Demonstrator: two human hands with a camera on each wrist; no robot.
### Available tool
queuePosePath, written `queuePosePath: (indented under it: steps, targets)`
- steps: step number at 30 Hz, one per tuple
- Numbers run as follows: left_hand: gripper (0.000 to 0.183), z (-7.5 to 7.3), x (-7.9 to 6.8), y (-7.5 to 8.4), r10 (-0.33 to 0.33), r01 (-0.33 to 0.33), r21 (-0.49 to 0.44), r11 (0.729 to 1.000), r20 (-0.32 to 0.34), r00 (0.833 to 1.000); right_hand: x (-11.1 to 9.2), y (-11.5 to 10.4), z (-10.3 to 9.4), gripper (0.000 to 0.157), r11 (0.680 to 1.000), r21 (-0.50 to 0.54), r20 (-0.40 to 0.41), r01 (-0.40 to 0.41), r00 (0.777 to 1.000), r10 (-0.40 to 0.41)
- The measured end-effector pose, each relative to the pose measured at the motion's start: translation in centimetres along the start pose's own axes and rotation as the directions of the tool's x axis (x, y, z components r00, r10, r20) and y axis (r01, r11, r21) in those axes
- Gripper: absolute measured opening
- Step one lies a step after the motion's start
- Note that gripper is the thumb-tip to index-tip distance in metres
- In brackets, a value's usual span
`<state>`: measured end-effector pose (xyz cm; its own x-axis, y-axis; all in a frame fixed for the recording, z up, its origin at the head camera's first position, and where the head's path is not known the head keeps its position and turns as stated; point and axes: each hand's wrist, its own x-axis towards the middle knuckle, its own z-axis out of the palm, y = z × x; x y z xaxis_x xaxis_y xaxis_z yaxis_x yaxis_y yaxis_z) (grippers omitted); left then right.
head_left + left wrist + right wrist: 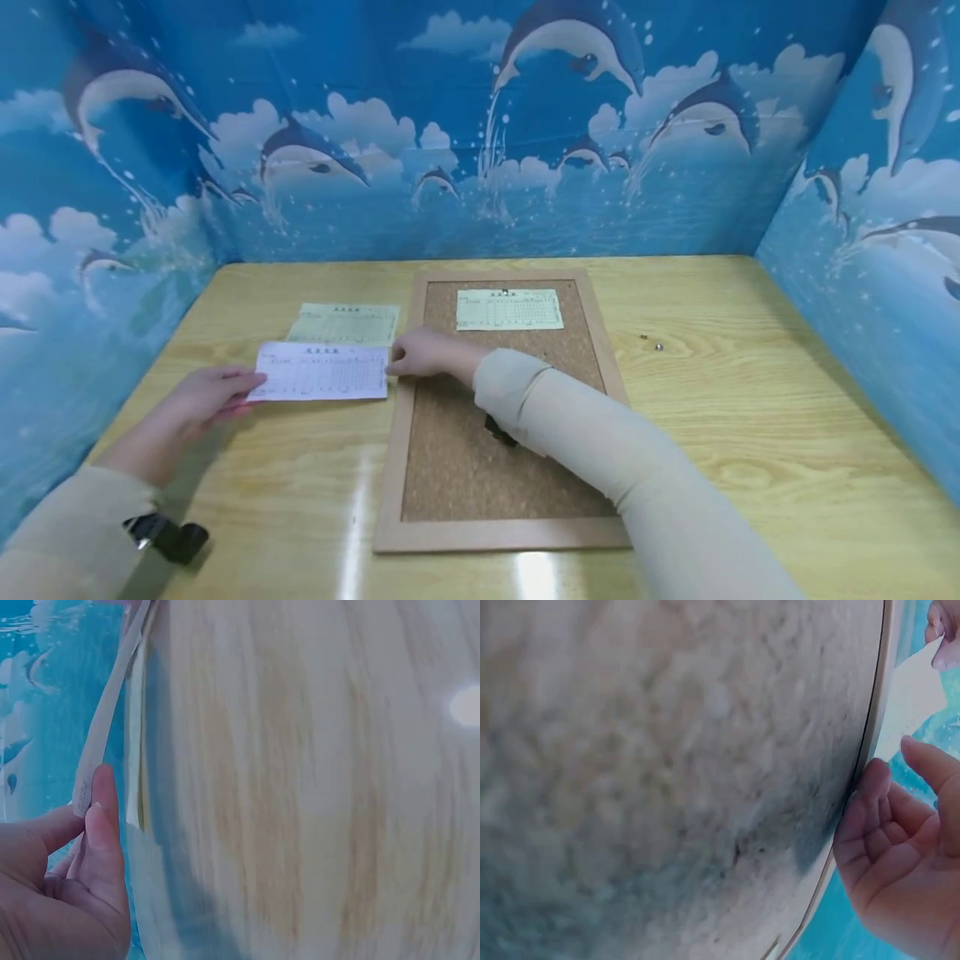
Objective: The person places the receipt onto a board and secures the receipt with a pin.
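Observation:
My left hand [206, 396] pinches the left edge of a white printed form [322, 372] between thumb and fingers. In the left wrist view, the form [109, 712] appears nearly edge-on, raised off the table. My right hand [427, 352] is at the form's right edge, over the left frame of a cork board [495, 433]. The right wrist view shows a gap between the right thumb and the loosely curled fingers, with the white form [915, 697] just beyond them. A greenish form [345, 321] lies on the table, partly covered by the white one.
Another greenish form [510, 310] is on the upper part of the cork board, with a small dark pin [505, 292] at its top edge. Small pins [658, 347] lie on the table [712, 400] to the right. Dolphin-printed cloth [480, 125] surrounds the table.

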<state>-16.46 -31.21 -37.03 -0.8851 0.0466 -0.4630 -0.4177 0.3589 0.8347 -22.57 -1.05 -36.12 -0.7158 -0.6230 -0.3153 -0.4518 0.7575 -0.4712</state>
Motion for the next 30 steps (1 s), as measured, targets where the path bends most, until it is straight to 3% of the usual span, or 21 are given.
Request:
queuePosePath:
  steps: [5,10,15,20,26,30]
  targets:
    - [0.054,0.1,-0.7,1.1,-0.013,0.014,-0.079,0.997,0.008,1.000,0.1,0.5,-0.4,0.025,0.975,0.221,-0.027,-0.026,0.999,0.033]
    - [0.053,0.3,-1.0,1.8,-0.032,0.031,-0.113,0.993,-0.004,0.999,0.1,0.9,-0.3,0.028,0.909,0.414,-0.031,-0.037,0.998,0.054]
    - [0.057,0.8,-1.1,1.8,-0.038,0.039,-0.071,0.997,0.010,0.999,0.2,1.2,0.0,0.023,0.836,0.546,-0.025,-0.055,0.996,0.081]
    - [0.059,1.5,-0.9,1.7,-0.018,0.021,-0.068,0.997,0.041,0.999,-0.1,1.3,0.3,0.021,0.791,0.605,-0.047,-0.091,0.988,0.149]
    - [0.032,1.5,-0.8,1.7,0.006,0.004,-0.144,0.990,0.071,0.997,-0.2,1.3,0.3,0.017,0.772,0.628,-0.098,-0.096,0.975,0.201]
    - [0.039,1.4,-0.8,1.7,0.001,0.010,-0.125,0.992,0.082,0.997,-0.2,1.4,0.5,0.017,0.765,0.635,-0.105,-0.106,0.970,0.221]
